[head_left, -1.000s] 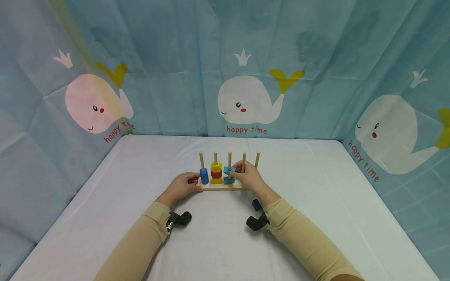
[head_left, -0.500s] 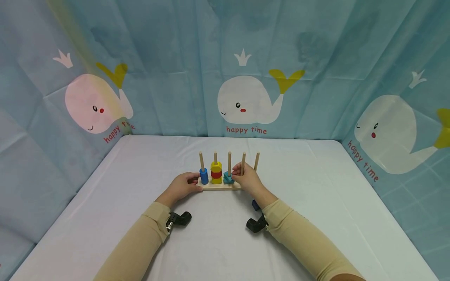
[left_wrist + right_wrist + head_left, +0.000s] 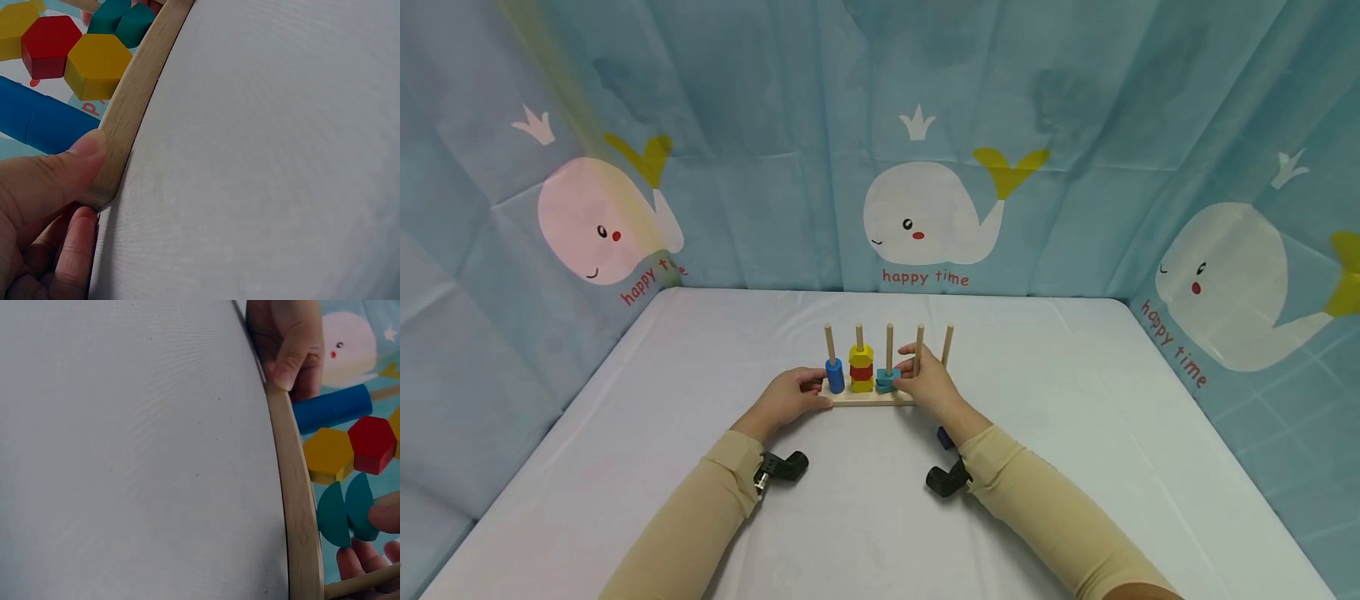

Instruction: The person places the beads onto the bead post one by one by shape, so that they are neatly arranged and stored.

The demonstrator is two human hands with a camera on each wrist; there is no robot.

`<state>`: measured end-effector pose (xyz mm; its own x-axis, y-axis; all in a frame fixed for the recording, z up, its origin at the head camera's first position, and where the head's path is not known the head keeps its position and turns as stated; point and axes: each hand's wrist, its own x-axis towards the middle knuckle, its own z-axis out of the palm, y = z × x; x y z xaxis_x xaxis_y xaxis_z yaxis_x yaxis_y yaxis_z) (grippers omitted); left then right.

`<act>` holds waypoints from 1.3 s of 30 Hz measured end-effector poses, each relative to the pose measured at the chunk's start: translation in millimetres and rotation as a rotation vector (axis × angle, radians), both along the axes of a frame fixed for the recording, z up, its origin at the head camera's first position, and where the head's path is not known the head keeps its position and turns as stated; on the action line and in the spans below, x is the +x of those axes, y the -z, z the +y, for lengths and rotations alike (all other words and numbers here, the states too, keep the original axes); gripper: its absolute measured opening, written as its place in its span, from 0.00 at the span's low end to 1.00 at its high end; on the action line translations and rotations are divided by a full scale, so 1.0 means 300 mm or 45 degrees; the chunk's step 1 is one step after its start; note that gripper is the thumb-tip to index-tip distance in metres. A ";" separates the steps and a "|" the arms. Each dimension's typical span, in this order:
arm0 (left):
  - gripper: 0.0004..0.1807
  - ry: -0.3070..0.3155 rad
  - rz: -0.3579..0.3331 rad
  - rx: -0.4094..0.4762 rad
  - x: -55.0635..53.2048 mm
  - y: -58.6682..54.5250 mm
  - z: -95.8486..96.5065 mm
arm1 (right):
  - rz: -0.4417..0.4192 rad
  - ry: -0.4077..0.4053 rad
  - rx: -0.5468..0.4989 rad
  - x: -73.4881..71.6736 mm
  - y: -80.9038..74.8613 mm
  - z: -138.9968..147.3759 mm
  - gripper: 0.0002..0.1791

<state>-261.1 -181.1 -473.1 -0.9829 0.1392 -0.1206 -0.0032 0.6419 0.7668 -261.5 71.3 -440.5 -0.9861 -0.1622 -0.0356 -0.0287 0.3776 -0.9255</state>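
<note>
— Lowered since a second ago: upper teal block (image 3: 886, 374), from partway up third peg (image 3: 890, 348) down to lower teal block (image 3: 334, 515), touching or very close. Turned a little, too, since half a second ago.

— And right hand (image 3: 934, 387)?

— Lowered along with it. Thumb laid against upper teal block, other fingers loosely spread just behind, partly crossed by fourth peg (image 3: 919, 348). Gripping or already released? Cannot tell.

— Left hand (image 3: 792, 392)?

— Unmoved. Grasping left end of wooden base (image 3: 872, 400), thumb at near corner, other fingers curled round the end.

— Neighbours on the pegs?

— Just left of teal, yellow-red-yellow stack (image 3: 862, 373); farthest left, blue stack (image 3: 835, 377). To the right, fourth peg, then fifth peg (image 3: 948, 343), lower parts hidden by right hand.

— Edges, room?

— Wooden base well short of far edge of counter (image 3: 865, 517), with wide white stretches to left and right. Nearer, an open strip between left sleeve (image 3: 692, 508) and right sleeve (image 3: 1052, 508), with dark blue block (image 3: 945, 437) at its right side, partly hidden beneath right wrist. Tightest by fourth peg, with fingers close around it.
</note>
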 end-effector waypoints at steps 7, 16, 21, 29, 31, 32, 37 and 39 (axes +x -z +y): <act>0.31 0.011 0.007 -0.005 0.001 -0.002 -0.002 | 0.014 -0.043 0.064 0.027 -0.023 0.037 0.31; 0.31 0.008 0.002 -0.014 0.000 -0.001 0.001 | 0.024 -0.204 0.088 0.110 -0.109 0.145 0.32; 0.31 0.007 0.006 -0.026 -0.002 0.000 0.000 | 0.042 -0.239 0.124 0.141 -0.125 0.235 0.28; 0.32 0.002 0.001 -0.029 0.000 -0.002 0.000 | -0.005 -0.259 0.236 0.177 -0.105 0.348 0.17; 0.31 0.001 0.000 -0.028 0.001 -0.004 0.000 | -0.031 -0.260 0.260 0.184 -0.090 0.364 0.16; 0.31 0.002 0.001 -0.029 0.002 -0.004 0.000 | -0.050 -0.260 0.266 0.187 -0.082 0.371 0.16; 0.31 0.006 0.003 -0.026 0.001 -0.005 0.001 | -0.114 -0.298 0.317 0.195 -0.041 0.394 0.16; 0.31 0.005 0.002 -0.020 0.001 -0.004 0.002 | -0.119 -0.325 0.350 0.195 -0.029 0.395 0.17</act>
<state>-260.9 -180.6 -472.0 -0.9826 0.1410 -0.1212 0.0005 0.6539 0.7566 -203.0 189.7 -431.6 -0.9057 -0.3740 -0.1999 -0.0742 0.6039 -0.7936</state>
